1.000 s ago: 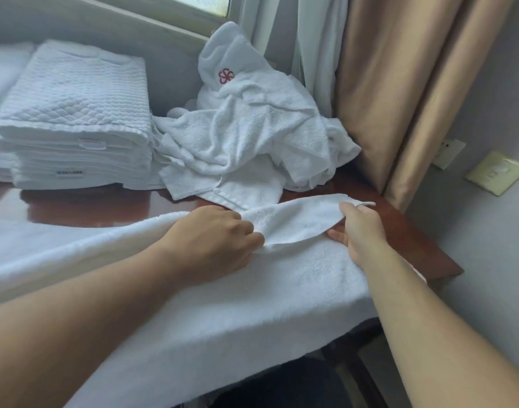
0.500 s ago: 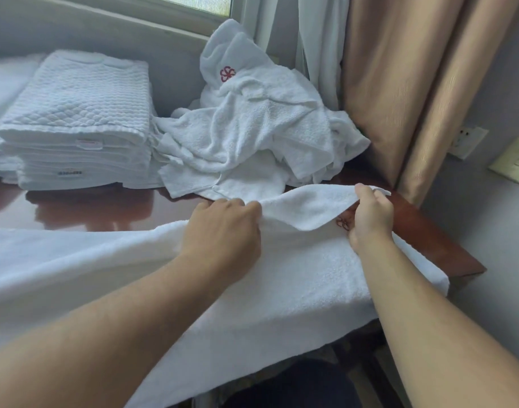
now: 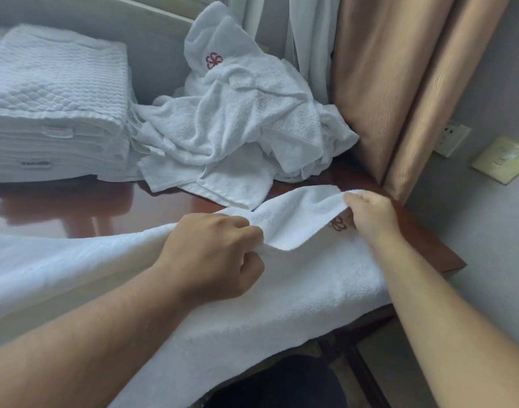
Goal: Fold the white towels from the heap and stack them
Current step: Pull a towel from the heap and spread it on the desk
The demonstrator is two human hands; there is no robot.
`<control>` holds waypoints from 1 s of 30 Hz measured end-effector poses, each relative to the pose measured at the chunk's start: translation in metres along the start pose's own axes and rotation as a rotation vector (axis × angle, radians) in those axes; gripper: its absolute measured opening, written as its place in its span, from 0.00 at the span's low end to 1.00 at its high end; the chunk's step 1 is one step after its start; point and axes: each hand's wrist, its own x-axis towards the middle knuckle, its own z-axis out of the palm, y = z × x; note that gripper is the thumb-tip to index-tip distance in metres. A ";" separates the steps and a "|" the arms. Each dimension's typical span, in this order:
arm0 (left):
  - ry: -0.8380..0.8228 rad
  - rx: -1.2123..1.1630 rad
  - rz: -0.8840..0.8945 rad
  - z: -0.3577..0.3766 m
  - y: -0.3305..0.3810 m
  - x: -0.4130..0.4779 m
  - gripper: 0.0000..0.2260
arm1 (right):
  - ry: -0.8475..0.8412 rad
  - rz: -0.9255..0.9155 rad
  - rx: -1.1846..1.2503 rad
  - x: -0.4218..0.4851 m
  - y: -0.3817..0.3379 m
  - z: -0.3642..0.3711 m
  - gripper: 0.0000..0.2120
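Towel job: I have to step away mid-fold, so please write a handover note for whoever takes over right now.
Left hand: grips the far edge of the towel, lifted off the table.
Right hand: pinches the same edge near its right corner.
Towel: spread along the table's near side, with its front hanging over the edge.
Heap: unfolded, back centre.
Stack: folded, back left, beside the heap.
Done: the stack so far.
Left: fold this towel, put it on the stack, then work through the heap.
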 end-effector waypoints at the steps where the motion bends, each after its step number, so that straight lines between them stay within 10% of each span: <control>1: 0.000 -0.011 0.008 0.000 0.001 0.000 0.09 | 0.076 -0.020 0.004 -0.007 0.005 0.002 0.18; 11: -0.094 -0.035 0.070 -0.007 0.004 -0.003 0.08 | 0.440 -0.159 0.014 -0.031 0.000 0.003 0.20; 20: -0.200 0.022 0.137 -0.009 0.006 -0.001 0.08 | 0.347 0.138 -0.068 -0.021 0.002 0.000 0.15; 30: -0.213 0.082 0.159 -0.003 0.004 0.001 0.09 | 0.383 -0.170 -0.372 -0.031 -0.028 0.012 0.12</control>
